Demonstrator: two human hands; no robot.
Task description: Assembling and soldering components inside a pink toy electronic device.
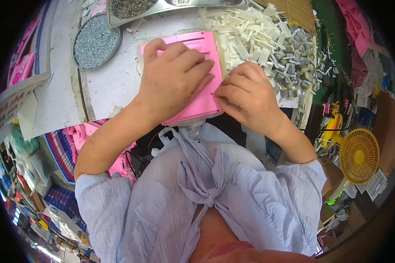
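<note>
A blouse (250,197) is fronting a seemingly unfinished pink panel (199,103), left hand (173,74) resting spread, right hand (250,94) curled, grip unclear, white pieces (248,35) waiting far right.

Head view, single: wide fisheye, left of a side-by-side pair worn on the person's head, facing steeply down past the blouse (206,175) to the left hand (175,76), right hand (246,97) and table (112,85). Close range, blouse large in the lower middle, both hands above centre; rounded field, dark corners.
</note>
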